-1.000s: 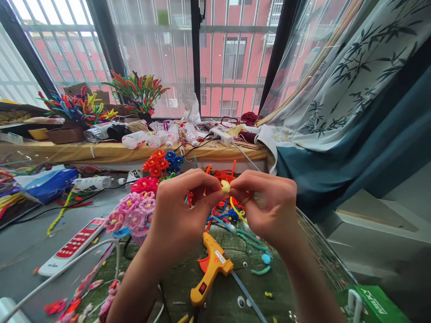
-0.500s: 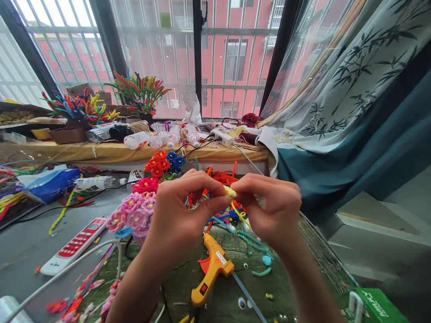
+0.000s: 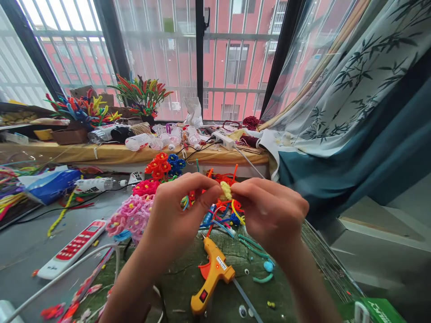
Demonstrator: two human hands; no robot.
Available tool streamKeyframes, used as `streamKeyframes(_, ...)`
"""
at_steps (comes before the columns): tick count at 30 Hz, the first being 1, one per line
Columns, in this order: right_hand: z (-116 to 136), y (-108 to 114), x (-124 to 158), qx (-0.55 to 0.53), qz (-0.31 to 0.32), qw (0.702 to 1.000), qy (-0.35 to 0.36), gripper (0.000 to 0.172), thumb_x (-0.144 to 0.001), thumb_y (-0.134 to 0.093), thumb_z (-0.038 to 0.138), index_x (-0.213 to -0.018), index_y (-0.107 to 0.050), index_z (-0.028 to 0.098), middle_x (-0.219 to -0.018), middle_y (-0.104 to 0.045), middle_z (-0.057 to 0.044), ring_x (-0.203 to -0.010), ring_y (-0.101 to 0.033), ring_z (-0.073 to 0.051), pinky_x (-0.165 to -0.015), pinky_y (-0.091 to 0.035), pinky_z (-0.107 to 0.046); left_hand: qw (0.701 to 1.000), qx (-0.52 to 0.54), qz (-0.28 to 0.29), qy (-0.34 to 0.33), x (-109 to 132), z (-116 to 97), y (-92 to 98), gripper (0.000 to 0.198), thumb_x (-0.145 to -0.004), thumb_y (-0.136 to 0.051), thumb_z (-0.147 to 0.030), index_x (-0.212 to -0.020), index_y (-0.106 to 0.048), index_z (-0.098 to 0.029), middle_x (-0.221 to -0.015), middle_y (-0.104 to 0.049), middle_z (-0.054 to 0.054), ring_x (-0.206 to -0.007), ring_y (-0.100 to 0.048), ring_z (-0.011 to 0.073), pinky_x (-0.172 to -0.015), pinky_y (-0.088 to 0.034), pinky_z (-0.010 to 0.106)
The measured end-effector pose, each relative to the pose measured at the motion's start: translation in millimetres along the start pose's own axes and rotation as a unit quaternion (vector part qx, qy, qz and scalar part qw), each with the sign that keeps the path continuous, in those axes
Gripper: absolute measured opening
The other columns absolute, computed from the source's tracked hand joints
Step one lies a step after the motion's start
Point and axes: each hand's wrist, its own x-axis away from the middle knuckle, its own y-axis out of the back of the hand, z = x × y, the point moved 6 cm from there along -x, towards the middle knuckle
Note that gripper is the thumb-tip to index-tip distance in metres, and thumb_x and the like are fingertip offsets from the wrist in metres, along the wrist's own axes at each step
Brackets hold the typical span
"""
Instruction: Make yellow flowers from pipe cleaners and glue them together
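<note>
A small fuzzy yellow pipe-cleaner piece (image 3: pixel 226 191) is pinched between the fingertips of both hands, held up above the table. My left hand (image 3: pixel 175 220) has its fingers curled and closed on the piece from the left. Closed the same way, my right hand (image 3: pixel 272 215) grips it from the right. Below the hands a yellow and orange glue gun (image 3: pixel 210 278) lies on the green mat (image 3: pixel 188 287). Just behind the hands sits a tangle of loose pipe cleaners (image 3: pixel 222 215) in red, blue and yellow.
Pink, red and blue pipe-cleaner flowers (image 3: pixel 141 202) stand left of the hands. A red and white remote (image 3: pixel 72 246) and a white cable (image 3: pixel 60 273) lie at the left. Googly eyes (image 3: pixel 242 310) dot the mat. The windowsill (image 3: pixel 111 150) holds bottles and bouquets; a curtain (image 3: pixel 353 125) hangs at the right.
Both hands have turned and worked the yellow piece slightly between the fingertips; the view has tilted down a little. Nothing has been picked up or let go.
</note>
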Motion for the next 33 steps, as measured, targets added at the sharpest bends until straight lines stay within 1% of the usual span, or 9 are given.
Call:
streamKeyframes(4, 8.8, -5.2, 3.0, 0.096, 0.006, 0.993, 0.072, 0.018, -0.09, -0.059, 0.005, -0.08, -0.071, 0.013, -0.066, -0.075, -0.005, -0.058, -0.067, -0.016, -0.058, -0.046, -0.029, 0.983, -0.158, -0.06, -0.068, 1.7, -10.9, 4.1, 0.013, -0.084, -0.074, -0.023, -0.073, -0.067, -0.017, -0.067, -0.066, -0.003, -0.066, -0.059, 0.0147, -0.064, -0.041, 0.03)
streamKeyframes(9, 12.5, -7.2, 2.0, 0.101, 0.007, 0.991, 0.085, 0.015, -0.09, -0.061, 0.005, -0.081, -0.072, 0.01, -0.066, -0.075, -0.007, -0.056, -0.066, -0.017, -0.059, -0.044, -0.03, 0.977, -0.183, -0.06, -0.092, 2.7, -11.5, 1.1, 0.01, -0.084, -0.073, -0.015, -0.077, -0.066, -0.017, -0.072, -0.067, -0.003, -0.07, -0.061, 0.0144, -0.067, -0.044, 0.029)
streamKeyframes(13, 0.9, -15.1, 2.8, 0.049, 0.057, 0.997, 0.005, 0.014, -0.093, -0.062, 0.014, -0.085, -0.073, 0.01, -0.069, -0.075, -0.008, -0.059, -0.068, -0.02, -0.057, -0.042, -0.031, 0.973, -0.189, -0.078, -0.103, 3.6, -10.8, 4.4, 0.009, -0.084, -0.072, -0.011, -0.079, -0.066, -0.017, -0.074, -0.067, -0.003, -0.069, -0.061, 0.0132, -0.065, -0.044, 0.027)
streamKeyframes(17, -9.6, -28.6, 7.9, 0.018, 0.149, 0.985, -0.079, 0.026, -0.1, -0.053, 0.023, -0.088, -0.073, 0.011, -0.071, -0.073, -0.007, -0.059, -0.066, -0.02, -0.057, -0.041, -0.03, 0.967, -0.207, -0.084, -0.126, 3.6, -11.4, 3.7, 0.009, -0.084, -0.072, -0.009, -0.083, -0.066, -0.016, -0.076, -0.068, -0.003, -0.072, -0.062, 0.0132, -0.067, -0.045, 0.026)
streamKeyframes(21, -12.4, -32.9, 8.1, -0.043, 0.179, 0.973, -0.139, 0.033, -0.104, -0.043, 0.029, -0.095, -0.071, 0.014, -0.075, -0.073, -0.005, -0.06, -0.064, -0.018, -0.055, -0.04, -0.028, 0.96, -0.218, -0.089, -0.148, 3.2, -12.4, 3.6, 0.009, -0.085, -0.071, -0.008, -0.084, -0.066, -0.015, -0.077, -0.069, -0.002, -0.073, -0.063, 0.0124, -0.068, -0.045, 0.025)
streamKeyframes(24, -12.9, -30.2, 5.9, -0.069, 0.159, 0.974, -0.148, 0.027, -0.102, -0.047, 0.023, -0.099, -0.072, 0.013, -0.081, -0.076, -0.005, -0.063, -0.066, -0.017, -0.057, -0.043, -0.026, 0.963, -0.212, -0.068, -0.155, 2.9, -13.2, 1.6, 0.009, -0.085, -0.071, -0.01, -0.082, -0.065, -0.016, -0.077, -0.068, -0.002, -0.072, -0.062, 0.0132, -0.069, -0.045, 0.026)
streamKeyframes(28, -10.7, -22.9, 4.3, -0.045, 0.101, 0.988, -0.108, 0.019, -0.095, -0.055, 0.013, -0.095, -0.073, 0.011, -0.082, -0.08, -0.007, -0.064, -0.071, -0.017, -0.061, -0.048, -0.026, 0.967, -0.209, -0.066, -0.133, 3.4, -14.0, 0.9, 0.01, -0.086, -0.069, -0.012, -0.079, -0.063, -0.016, -0.074, -0.067, -0.002, -0.072, -0.061, 0.0138, -0.068, -0.044, 0.027)
streamKeyframes(30, -8.8, -20.6, 4.4, -0.038, 0.077, 0.992, -0.095, 0.018, -0.092, -0.056, 0.009, -0.095, -0.073, 0.013, -0.083, -0.081, -0.007, -0.068, -0.074, -0.018, -0.064, -0.051, -0.026, 0.974, -0.188, -0.071, -0.108, 3.6, -13.1, 1.5, 0.01, -0.086, -0.068, -0.011, -0.079, -0.063, -0.017, -0.075, -0.066, -0.002, -0.072, -0.059, 0.0138, -0.067, -0.044, 0.027)
streamKeyframes(33, -4.9, -16.9, 3.4, -0.048, 0.033, 0.994, -0.092, 0.019, -0.089, -0.057, 0.006, -0.093, -0.073, 0.016, -0.08, -0.082, -0.004, -0.067, -0.075, -0.017, -0.062, -0.054, -0.025, 0.991, -0.103, -0.064, -0.049, 3.2, -7.7, 3.0, 0.011, -0.085, -0.066, -0.012, -0.077, -0.064, -0.019, -0.071, -0.063, -0.003, -0.066, -0.055, 0.0133, -0.062, -0.043, 0.027)
